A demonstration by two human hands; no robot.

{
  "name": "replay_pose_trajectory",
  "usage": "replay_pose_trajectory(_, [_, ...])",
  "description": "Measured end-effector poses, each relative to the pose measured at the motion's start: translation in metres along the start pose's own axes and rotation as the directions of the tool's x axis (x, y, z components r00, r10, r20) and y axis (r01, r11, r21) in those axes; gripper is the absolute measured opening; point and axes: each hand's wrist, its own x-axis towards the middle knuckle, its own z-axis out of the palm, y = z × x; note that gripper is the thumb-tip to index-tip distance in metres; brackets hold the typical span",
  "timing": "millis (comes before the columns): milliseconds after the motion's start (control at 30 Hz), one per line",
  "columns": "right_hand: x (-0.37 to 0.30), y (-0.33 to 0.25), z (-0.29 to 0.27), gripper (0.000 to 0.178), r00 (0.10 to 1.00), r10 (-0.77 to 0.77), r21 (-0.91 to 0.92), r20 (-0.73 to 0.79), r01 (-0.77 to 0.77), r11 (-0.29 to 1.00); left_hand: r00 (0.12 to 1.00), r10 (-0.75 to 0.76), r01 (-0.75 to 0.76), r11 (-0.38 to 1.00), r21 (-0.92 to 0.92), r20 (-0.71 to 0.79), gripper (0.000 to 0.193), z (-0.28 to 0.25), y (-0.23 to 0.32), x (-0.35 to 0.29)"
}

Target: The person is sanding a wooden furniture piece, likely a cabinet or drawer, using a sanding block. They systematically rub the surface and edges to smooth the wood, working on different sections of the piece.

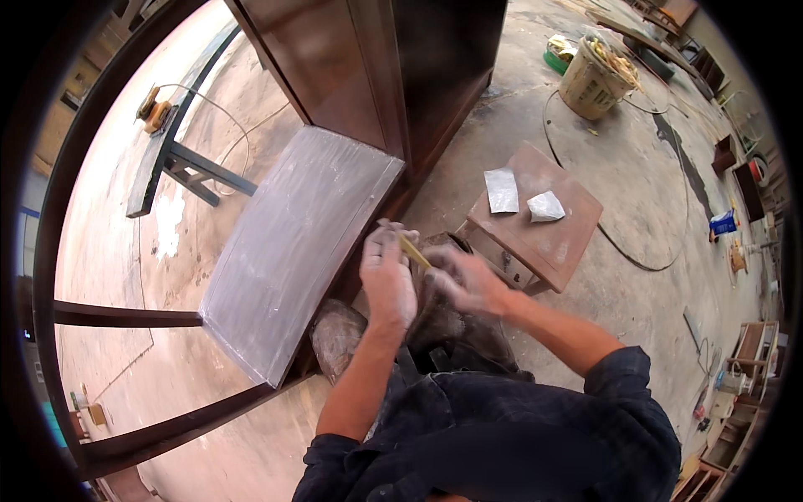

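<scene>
Above my lap, my left hand (pixel 390 280) and my right hand (pixel 468 283) come together at a thin yellow strip (pixel 414 250). Its upper end lies at my left fingers and its lower end at my right fingertips; its exact kind does not show. Pale dust coats both hands, and the right one is slightly blurred. To the left of them, a wooden panel (pixel 288 243) with a greyish-white, streaky coat lies flat within a dark wooden frame (pixel 167 422).
A tall dark wooden cabinet (pixel 351 67) rises beyond the panel. Right of me, a low wooden stool (pixel 544 188) carries two pale folded sheets (pixel 502 191). A filled bucket (pixel 592 84) stands farther back. At left, an orange sander (pixel 153 110) with a hose rests on a bench (pixel 159 163).
</scene>
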Motion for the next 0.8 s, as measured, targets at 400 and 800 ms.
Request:
replay_pose_trajectory(400, [-0.092, 0.1, -0.117, 0.02, 0.886, -0.119, -0.803, -0.447, -0.34, 0.489, 0.995, -0.016, -0.044, 0.806, 0.591, 0.097, 0.035, -0.087, 0.019, -0.047])
replay_pose_trajectory(800, [-0.031, 0.121, -0.141, 0.07, 0.644, 0.174, -0.437, -0.744, -0.668, 0.602, 0.984, 0.045, 0.053, 0.851, 0.522, -0.174, 0.027, -0.15, 0.019, -0.114])
